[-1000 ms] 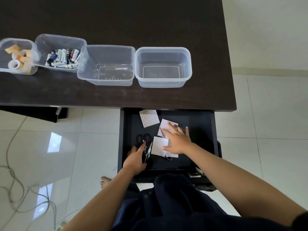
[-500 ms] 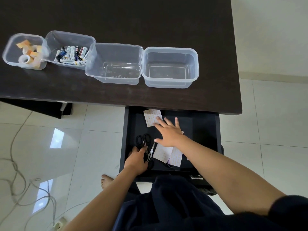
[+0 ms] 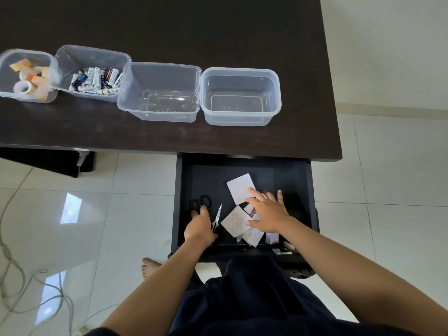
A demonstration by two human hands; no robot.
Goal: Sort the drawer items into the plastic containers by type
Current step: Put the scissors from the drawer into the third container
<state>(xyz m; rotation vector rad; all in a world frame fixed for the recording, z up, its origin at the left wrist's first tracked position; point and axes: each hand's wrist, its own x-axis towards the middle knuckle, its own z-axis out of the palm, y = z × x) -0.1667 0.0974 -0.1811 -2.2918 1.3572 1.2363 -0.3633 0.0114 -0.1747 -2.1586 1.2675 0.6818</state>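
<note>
Right hand (image 3: 268,213) flat on paper sheets (image 3: 236,220); four containers (image 3: 240,97) above.

Loose cables (image 3: 14,282) — glossy tiled floor (image 3: 135,214)

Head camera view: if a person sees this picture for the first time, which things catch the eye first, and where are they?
Four clear plastic containers stand in a row on the dark desk: the tape container at far left, the battery container next, then two empty ones. Below, in the open drawer, the right hand lies spread on white dotted sheets, while the left hand grips black-handled scissors.
</note>
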